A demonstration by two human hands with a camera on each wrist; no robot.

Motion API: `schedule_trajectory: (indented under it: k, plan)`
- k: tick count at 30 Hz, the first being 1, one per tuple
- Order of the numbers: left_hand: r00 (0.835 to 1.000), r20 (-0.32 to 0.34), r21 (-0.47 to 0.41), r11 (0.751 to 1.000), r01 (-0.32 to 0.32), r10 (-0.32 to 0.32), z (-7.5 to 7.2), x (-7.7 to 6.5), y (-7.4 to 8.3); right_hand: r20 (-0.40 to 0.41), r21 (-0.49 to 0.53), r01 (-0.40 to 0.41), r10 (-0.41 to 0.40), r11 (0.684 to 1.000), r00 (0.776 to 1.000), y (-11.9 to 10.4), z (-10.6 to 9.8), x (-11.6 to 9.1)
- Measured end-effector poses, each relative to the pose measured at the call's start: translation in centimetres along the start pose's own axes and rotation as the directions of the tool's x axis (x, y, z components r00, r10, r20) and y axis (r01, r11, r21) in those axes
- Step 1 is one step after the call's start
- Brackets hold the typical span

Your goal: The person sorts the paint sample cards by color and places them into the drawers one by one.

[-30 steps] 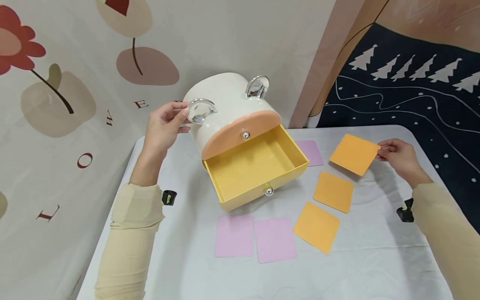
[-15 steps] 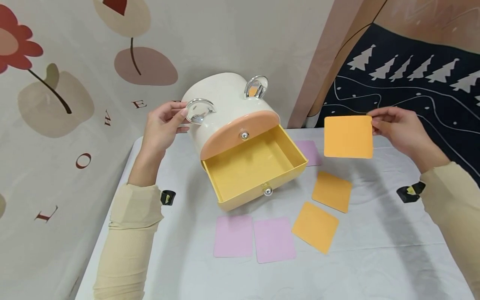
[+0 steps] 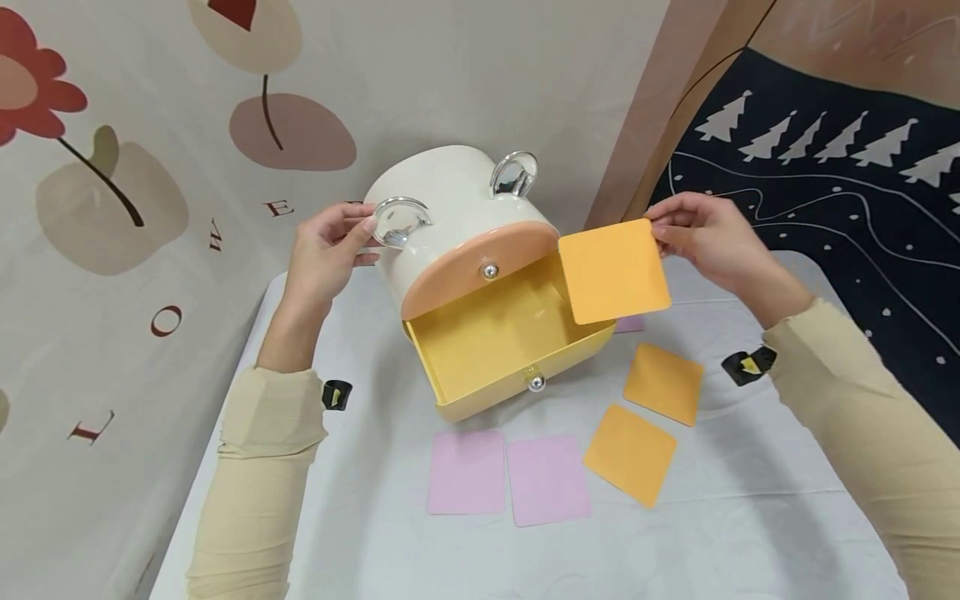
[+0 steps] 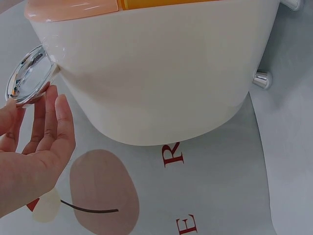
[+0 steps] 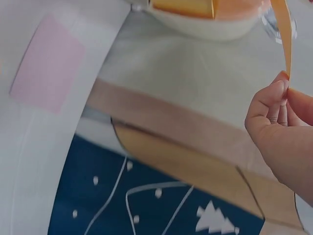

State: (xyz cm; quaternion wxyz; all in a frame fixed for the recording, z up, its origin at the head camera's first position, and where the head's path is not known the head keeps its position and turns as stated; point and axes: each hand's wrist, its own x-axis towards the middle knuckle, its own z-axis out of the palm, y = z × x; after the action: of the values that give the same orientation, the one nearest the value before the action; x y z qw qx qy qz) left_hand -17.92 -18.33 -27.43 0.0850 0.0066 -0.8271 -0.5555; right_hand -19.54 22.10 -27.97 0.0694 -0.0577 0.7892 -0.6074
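A white box (image 3: 442, 187) with an orange front panel and silver ears stands on the table. Its yellow drawer (image 3: 487, 342) is pulled out, and nothing shows lying in the visible part. My left hand (image 3: 326, 250) pinches the left silver ear (image 3: 400, 223); in the left wrist view the thumb and fingertips meet at the lower edge of that ear (image 4: 30, 78). My right hand (image 3: 716, 242) pinches an orange square card (image 3: 615, 271) by its corner, overlapping the drawer's right end in the head view. The right wrist view shows that card (image 5: 283, 36) edge-on above the fingertips.
On the white table, two orange cards (image 3: 663, 383) lie right of the drawer. Two pink cards (image 3: 467, 472) lie in front, and a third pink card (image 5: 49, 66) is mostly covered in the head view. A patterned wall cloth (image 3: 180, 100) hangs behind the box.
The right hand has raised the orange card off the right side and carried it left to the drawer's right end. The left hand keeps its place on the ear.
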Motion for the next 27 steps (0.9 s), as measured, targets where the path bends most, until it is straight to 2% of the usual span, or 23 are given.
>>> schedule_trajectory:
  k: [13, 19, 27]
  plan:
    - [1.0, 0.007, -0.038, 0.999, -0.008, 0.008, -0.1, 0.1, -0.1, 0.054, -0.03, -0.022, 0.024, 0.999, 0.998, 0.1, 5.2, 1.0]
    - [1.0, 0.01, -0.03, 1.0, -0.008, 0.009, -0.1, 0.1, -0.1, 0.081, -0.027, -0.043, 0.045, 0.999, 0.996, 0.3, 6.9, 1.4]
    - [1.0, 0.011, -0.028, 0.999, -0.02, 0.02, -0.1, 0.1, -0.1, 0.118, -0.016, -0.023, 0.025, 1.0, 0.993, 0.6, 8.7, 1.9]
